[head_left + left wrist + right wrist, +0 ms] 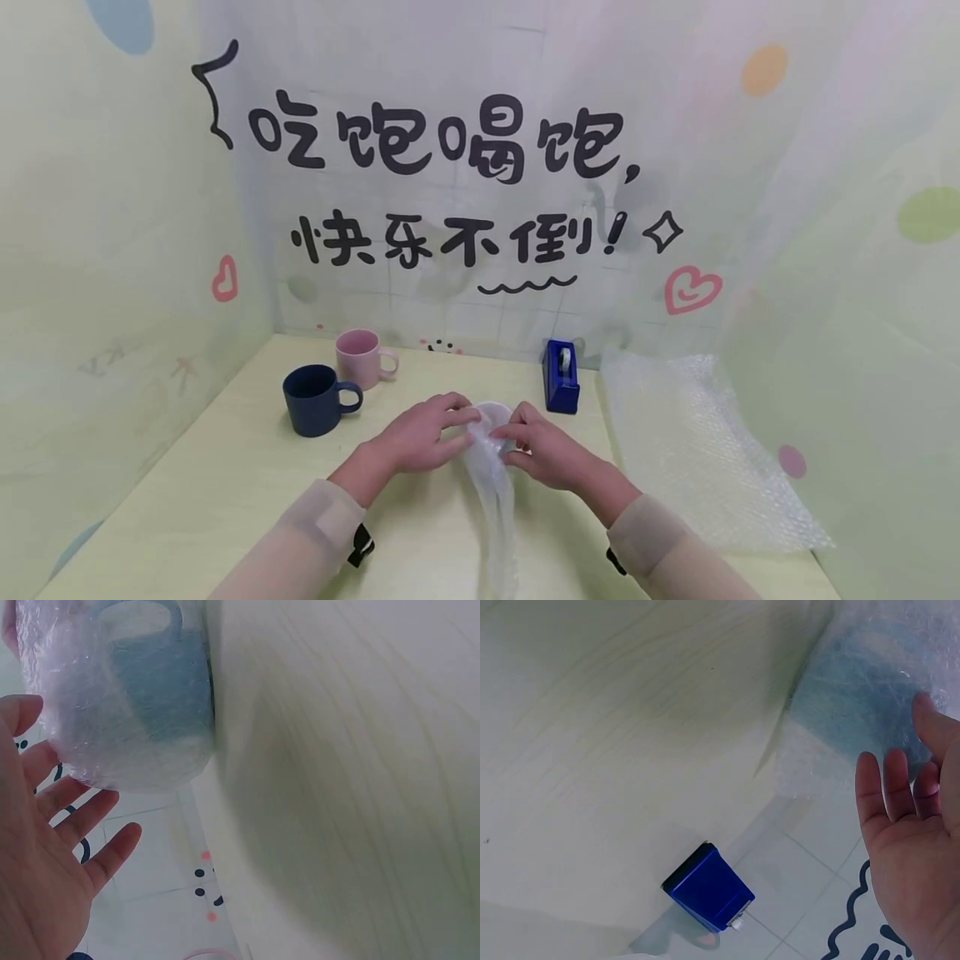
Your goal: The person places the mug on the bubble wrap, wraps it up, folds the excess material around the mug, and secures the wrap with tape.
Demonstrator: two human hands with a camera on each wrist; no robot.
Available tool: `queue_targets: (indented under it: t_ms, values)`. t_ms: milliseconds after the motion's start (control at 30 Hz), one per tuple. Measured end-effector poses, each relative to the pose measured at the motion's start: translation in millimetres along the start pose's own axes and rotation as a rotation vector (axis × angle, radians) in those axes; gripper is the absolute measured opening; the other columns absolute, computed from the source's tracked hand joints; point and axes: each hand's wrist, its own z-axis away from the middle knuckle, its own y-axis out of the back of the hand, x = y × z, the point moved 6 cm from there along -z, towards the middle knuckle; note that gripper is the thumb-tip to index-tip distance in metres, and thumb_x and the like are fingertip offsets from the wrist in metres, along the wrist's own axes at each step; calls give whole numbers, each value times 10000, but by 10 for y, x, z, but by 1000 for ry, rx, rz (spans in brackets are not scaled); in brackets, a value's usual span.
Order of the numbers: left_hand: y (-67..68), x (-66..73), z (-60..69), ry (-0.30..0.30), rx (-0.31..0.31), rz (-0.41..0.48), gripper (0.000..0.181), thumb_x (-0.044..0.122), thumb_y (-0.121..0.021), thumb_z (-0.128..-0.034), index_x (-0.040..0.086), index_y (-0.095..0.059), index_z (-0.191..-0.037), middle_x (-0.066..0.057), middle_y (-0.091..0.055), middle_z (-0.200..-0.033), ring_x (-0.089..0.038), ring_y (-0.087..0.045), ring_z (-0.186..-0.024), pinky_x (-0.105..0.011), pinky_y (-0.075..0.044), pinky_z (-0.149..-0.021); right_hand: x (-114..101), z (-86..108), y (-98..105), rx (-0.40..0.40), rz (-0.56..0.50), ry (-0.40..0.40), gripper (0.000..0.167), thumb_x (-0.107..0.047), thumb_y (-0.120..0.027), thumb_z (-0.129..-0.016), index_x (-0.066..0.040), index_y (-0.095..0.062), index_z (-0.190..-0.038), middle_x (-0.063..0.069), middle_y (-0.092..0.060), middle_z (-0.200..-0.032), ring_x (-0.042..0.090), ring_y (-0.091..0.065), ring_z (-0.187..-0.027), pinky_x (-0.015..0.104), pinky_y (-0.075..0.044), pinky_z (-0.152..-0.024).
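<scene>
A light blue mug [161, 694] stands on the table, wrapped in clear bubble wrap [64, 697]; its handle shows through the wrap in the left wrist view. In the head view a loose strip of the bubble wrap [492, 508] trails from the mug toward me. My left hand [429, 433] touches the wrap at the mug's left side, its fingers spread and fairly straight. On the other side, my right hand [546, 446] pinches the wrap near the mug's top with thumb and forefinger, the other fingers bent. The exact fold between the hands is partly hidden.
Two unwrapped mugs stand at the back left, a dark blue one [312, 404] and a pink one [358, 358]. A blue tape dispenser [562, 379] sits behind my right hand. A flat bubble wrap sheet [697, 458] lies along the right side, by the fabric wall.
</scene>
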Motion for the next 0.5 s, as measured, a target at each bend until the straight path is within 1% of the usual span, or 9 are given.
queue_targets:
  t_ms: [67, 133, 200, 233, 333, 367, 400, 467, 500]
  values:
    - [-1, 2, 8, 4, 33, -18, 447, 404, -589, -1096, 152, -737, -1435, -115, -676, -1394, -324, -681, -1206, -551, -573, -1029, -11, 6, -16, 26, 44, 33, 283, -45, -795, -990, -28, -784, -1272, 12, -494, -1032, 178, -592, -896, 228, -560, -802]
    - [1, 9, 7, 12, 62, -35, 431, 400, -610, -1078, 159, -760, -1403, -105, -691, -1363, -312, -692, -1169, -531, -583, -996, -33, 8, -28, 39, 95, 56, 281, -43, -792, -992, -33, -777, -1272, 14, -493, -1038, 156, -584, -893, 225, -556, -799]
    - [-1, 12, -3, 34, 80, -42, 419, 390, -631, -1048, 168, -781, -1370, -90, -702, -1335, -294, -696, -1139, -507, -590, -969, -51, 14, -38, 30, 142, 44, 300, -64, -782, -1007, -31, -754, -1304, 24, -500, -1057, 148, -589, -883, 229, -559, -790]
    - [-3, 13, -10, 49, 86, -40, 419, 389, -639, -1030, 173, -791, -1356, -82, -707, -1322, -286, -696, -1127, -496, -590, -958, -61, 24, -38, 22, 146, 24, 344, -73, -778, -1012, -19, -721, -1347, 33, -508, -1072, 154, -610, -888, 237, -568, -784]
    - [-9, 14, -37, 90, 95, -39, 425, 400, -650, -981, 192, -817, -1311, -60, -718, -1294, -264, -692, -1109, -464, -593, -935, -75, 96, -33, -17, 100, -106, 471, -104, -769, -1026, 4, -572, -1441, 54, -554, -1148, 192, -675, -937, 273, -584, -785]
    - [-9, 14, -44, 98, 98, -40, 425, 401, -657, -966, 195, -823, -1298, -56, -722, -1285, -262, -691, -1106, -455, -593, -929, -87, 142, -25, -23, 87, -144, 482, -109, -773, -1022, -5, -536, -1428, 56, -577, -1149, 200, -689, -938, 282, -584, -772]
    - [-6, 17, -49, 103, 101, -38, 423, 398, -661, -953, 198, -829, -1286, -53, -726, -1281, -260, -692, -1108, -450, -593, -929, -111, 197, -18, -28, 79, -161, 473, -105, -780, -1011, -20, -516, -1394, 58, -594, -1145, 204, -702, -943, 287, -588, -765]
    - [3, 25, -58, 102, 110, -40, 408, 395, -671, -940, 205, -839, -1260, -43, -731, -1267, -255, -694, -1108, -437, -594, -920, -192, 328, -9, -44, 96, -132, 423, -113, -813, -972, -78, -518, -1273, 28, -620, -1110, 159, -695, -930, 263, -576, -751]
    - [9, 27, -61, 100, 114, -38, 402, 391, -675, -936, 205, -841, -1252, -39, -733, -1264, -254, -695, -1108, -432, -593, -917, -255, 397, -10, -51, 130, -83, 407, -135, -837, -941, -111, -527, -1203, 1, -618, -1065, 117, -667, -880, 240, -556, -726]
